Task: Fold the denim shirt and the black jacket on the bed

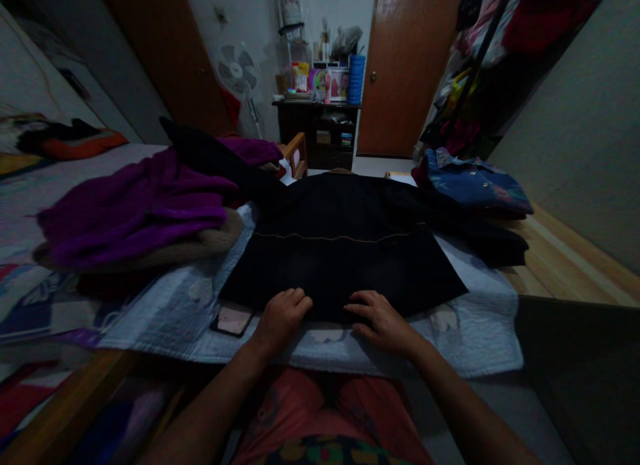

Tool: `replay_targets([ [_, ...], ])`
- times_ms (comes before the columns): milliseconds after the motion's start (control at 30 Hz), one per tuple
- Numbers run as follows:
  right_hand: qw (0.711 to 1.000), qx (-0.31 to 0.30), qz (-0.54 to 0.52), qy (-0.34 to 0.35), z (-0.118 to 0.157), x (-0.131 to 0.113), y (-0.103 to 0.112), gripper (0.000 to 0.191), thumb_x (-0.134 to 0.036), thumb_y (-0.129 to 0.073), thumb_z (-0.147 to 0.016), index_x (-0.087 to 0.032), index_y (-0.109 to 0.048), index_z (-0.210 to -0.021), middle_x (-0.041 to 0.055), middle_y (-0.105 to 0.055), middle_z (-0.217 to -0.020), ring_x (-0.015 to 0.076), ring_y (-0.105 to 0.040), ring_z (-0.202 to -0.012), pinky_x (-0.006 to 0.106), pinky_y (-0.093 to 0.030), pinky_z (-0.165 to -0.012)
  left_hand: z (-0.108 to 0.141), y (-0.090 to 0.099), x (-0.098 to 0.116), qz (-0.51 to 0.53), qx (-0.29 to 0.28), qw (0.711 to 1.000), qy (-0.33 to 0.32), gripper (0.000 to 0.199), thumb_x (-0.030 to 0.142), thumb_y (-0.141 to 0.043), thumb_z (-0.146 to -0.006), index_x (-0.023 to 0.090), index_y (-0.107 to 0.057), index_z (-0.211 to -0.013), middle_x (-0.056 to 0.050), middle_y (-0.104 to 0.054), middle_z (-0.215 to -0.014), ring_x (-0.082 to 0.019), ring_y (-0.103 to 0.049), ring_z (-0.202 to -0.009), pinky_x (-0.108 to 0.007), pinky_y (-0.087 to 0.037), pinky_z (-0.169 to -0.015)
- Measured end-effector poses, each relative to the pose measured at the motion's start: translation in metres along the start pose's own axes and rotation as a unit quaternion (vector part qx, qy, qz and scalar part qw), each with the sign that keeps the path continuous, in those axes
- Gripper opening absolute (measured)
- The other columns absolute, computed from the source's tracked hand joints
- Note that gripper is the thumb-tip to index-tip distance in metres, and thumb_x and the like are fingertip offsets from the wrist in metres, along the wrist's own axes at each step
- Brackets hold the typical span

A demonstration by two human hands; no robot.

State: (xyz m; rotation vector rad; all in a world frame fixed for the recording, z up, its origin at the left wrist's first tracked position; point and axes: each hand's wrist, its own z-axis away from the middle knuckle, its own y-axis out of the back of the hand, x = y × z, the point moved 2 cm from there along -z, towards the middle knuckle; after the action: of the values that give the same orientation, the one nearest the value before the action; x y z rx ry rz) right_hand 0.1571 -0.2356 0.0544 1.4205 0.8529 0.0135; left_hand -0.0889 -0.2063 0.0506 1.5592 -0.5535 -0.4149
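Observation:
A black long-sleeved garment (pixel 330 271) lies spread out with its hem towards me, a thin light line running across it. One sleeve stretches over the clothes at left, the other out to the right. My left hand (pixel 284 316) rests on the hem left of the middle, its fingers slightly bent. On the same hem, further right, my right hand (pixel 379 320) lies with fingers apart. Beneath the garment is a light blue quilted cloth (pixel 173 318). A phone-like flat object (pixel 233 319) pokes out from under the hem's left corner.
Purple fleece clothing (pixel 145 211) is heaped at left. A folded denim garment (pixel 475 178) tops a pile at right. Further back stand a white fan (pixel 238 68), a dark cabinet (pixel 317 135) with several items, and a wooden door (pixel 405 65). Clothes hang at upper right.

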Motion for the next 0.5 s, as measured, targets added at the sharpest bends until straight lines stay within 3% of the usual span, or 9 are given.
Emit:
replay_targets([
  [100, 0.999, 0.020, -0.020, -0.016, 0.002, 0.008, 0.021, 0.032, -0.032, -0.058, -0.087, -0.021, -0.065, -0.116, 0.0095, -0.060, -0.120, 0.0210, -0.054, -0.111, 0.036, -0.044, -0.097, 0.003, -0.003, -0.005, -0.008, -0.008, 1.000, 0.026, 0.034, 0.003, -0.047, -0.079, 0.022, -0.061, -0.104, -0.006, -0.057, -0.101, -0.022, -0.050, -0.094, -0.034, -0.041, -0.081],
  [167, 0.992, 0.110, 0.009, -0.059, 0.005, 0.027, 0.045, 0.028, -0.031, -0.052, -0.090, -0.019, -0.067, -0.109, 0.0107, -0.062, -0.116, 0.0211, -0.056, -0.108, 0.035, -0.044, -0.096, 0.003, -0.002, -0.011, -0.004, -0.009, 0.999, 0.039, 0.046, 0.000, -0.048, -0.074, 0.022, -0.058, -0.114, -0.007, -0.056, -0.110, -0.023, -0.048, -0.101, -0.035, -0.040, -0.086],
  [233, 0.961, 0.235, 0.085, -0.120, 0.010, 0.053, 0.072, 0.027, -0.030, -0.049, -0.089, -0.017, -0.067, -0.106, 0.0132, -0.061, -0.117, 0.0251, -0.053, -0.112, 0.041, -0.041, -0.099, 0.003, -0.001, -0.019, -0.007, -0.027, 0.999, 0.046, 0.047, -0.001, -0.046, -0.073, 0.022, -0.058, -0.113, -0.007, -0.056, -0.110, -0.023, -0.048, -0.101, -0.035, -0.039, -0.087],
  [300, 0.912, 0.320, 0.157, -0.204, 0.019, 0.083, 0.097, 0.033, -0.031, -0.049, -0.088, -0.014, -0.064, -0.112, 0.0172, -0.059, -0.120, 0.0303, -0.050, -0.116, 0.048, -0.037, -0.101, 0.004, 0.001, -0.026, -0.020, -0.050, 0.997, 0.061, 0.043, -0.002, -0.042, -0.075, 0.021, -0.061, -0.106, -0.007, -0.057, -0.105, -0.023, -0.049, -0.097, -0.035, -0.039, -0.084],
  [367, 0.884, 0.334, 0.165, -0.283, 0.027, 0.109, 0.115, 0.038, -0.030, -0.045, -0.087, -0.011, -0.061, -0.116, 0.0202, -0.061, -0.117, 0.0321, -0.052, -0.113, 0.049, -0.038, -0.098, 0.005, 0.003, -0.034, -0.037, -0.058, 0.994, 0.085, 0.041, -0.003, -0.039, -0.076, 0.020, -0.062, -0.102, -0.008, -0.058, -0.102, -0.023, -0.050, -0.095, -0.035, -0.040, -0.081],
  [500, 0.896, 0.259, 0.010, -0.360, 0.039, 0.138, 0.130, 0.037, -0.036, -0.039, -0.088, -0.014, -0.068, -0.096, 0.0139, -0.069, -0.095, 0.0271, -0.063, -0.091, 0.039, -0.047, -0.080, 0.007, 0.008, -0.049, -0.005, -0.100, 0.989, 0.106, 0.041, 0.000, -0.044, -0.068, 0.020, -0.061, -0.100, -0.008, -0.060, -0.101, -0.023, -0.053, -0.096, -0.035, -0.042, -0.083],
])
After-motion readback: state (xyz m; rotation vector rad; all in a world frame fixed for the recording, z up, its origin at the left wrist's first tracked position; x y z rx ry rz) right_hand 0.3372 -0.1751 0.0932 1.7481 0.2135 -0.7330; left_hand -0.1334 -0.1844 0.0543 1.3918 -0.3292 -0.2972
